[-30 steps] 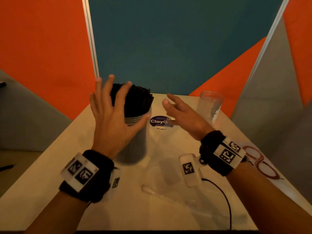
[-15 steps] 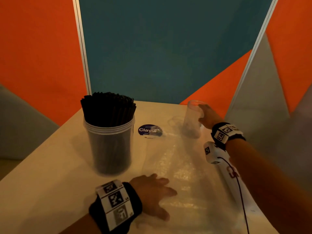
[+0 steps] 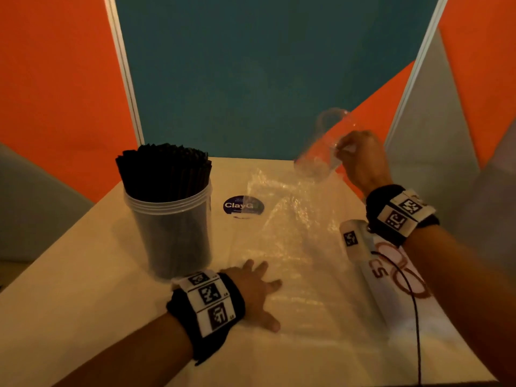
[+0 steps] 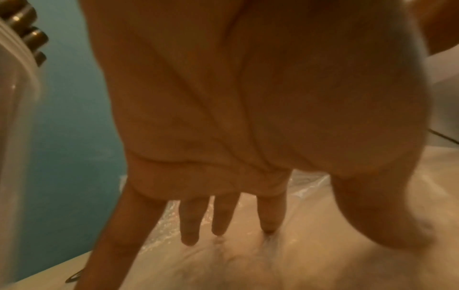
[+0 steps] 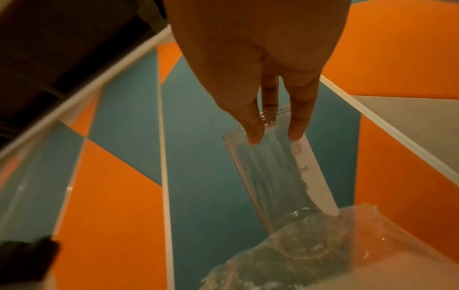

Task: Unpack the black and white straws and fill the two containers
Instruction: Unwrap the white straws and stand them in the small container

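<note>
A clear container [image 3: 170, 233] packed with black straws [image 3: 163, 166] stands upright at the left of the table. My right hand [image 3: 360, 160] grips a second, empty clear container [image 3: 321, 152] and holds it tilted above the table's far right; in the right wrist view its fingers [image 5: 253, 125] curl over this container [image 5: 270, 176] near the rim. My left hand [image 3: 257, 291] lies flat with fingers spread on a clear plastic bag [image 3: 293, 247]; the left wrist view shows the fingers [image 4: 191, 221] straight on the bag [image 4: 310, 245]. No white straws are visible.
A round dark "Clay" sticker [image 3: 243, 205] is on the table [image 3: 69, 303] behind the bag. A white sheet with red rings [image 3: 402, 277] lies at the right edge, with a black cable [image 3: 416, 317] across it. Teal and orange partition walls enclose the table.
My left hand left the black-straw container and came down flat onto the plastic bag. My right hand reached the empty container, gripped it, then lifted and tilted it off the table.
</note>
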`<state>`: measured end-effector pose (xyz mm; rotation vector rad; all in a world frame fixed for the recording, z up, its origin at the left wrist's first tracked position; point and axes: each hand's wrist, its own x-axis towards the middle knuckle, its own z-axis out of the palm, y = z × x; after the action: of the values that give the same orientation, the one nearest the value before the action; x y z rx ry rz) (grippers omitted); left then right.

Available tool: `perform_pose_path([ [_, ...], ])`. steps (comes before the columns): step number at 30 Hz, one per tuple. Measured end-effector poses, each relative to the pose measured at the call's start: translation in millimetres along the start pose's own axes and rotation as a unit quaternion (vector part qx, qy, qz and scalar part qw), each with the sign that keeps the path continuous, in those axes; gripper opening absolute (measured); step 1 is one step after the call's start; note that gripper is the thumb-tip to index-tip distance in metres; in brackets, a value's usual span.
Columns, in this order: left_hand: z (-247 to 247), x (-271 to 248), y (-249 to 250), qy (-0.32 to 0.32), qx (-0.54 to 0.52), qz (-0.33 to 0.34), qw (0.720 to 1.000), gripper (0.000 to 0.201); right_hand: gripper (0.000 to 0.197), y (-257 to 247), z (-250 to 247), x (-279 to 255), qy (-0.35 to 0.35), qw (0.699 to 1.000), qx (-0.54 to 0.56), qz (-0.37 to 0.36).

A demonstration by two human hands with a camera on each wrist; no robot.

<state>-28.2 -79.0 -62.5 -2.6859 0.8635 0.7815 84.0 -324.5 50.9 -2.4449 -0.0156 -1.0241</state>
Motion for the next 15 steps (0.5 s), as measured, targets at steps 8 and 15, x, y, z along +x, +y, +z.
perform_pose_path([
  [8,-10.8,24.6,1.5,0.040,0.005,-0.016,0.999,0.091,0.013,-62.4,-76.9,-28.4,0.106,0.986,0.118,-0.053],
  [15,-13.2,52.7,-3.6,0.072,-0.058,-0.050,0.994,0.079,0.013,-69.3,-82.5,-72.7,0.094,0.985,0.136,-0.040],
])
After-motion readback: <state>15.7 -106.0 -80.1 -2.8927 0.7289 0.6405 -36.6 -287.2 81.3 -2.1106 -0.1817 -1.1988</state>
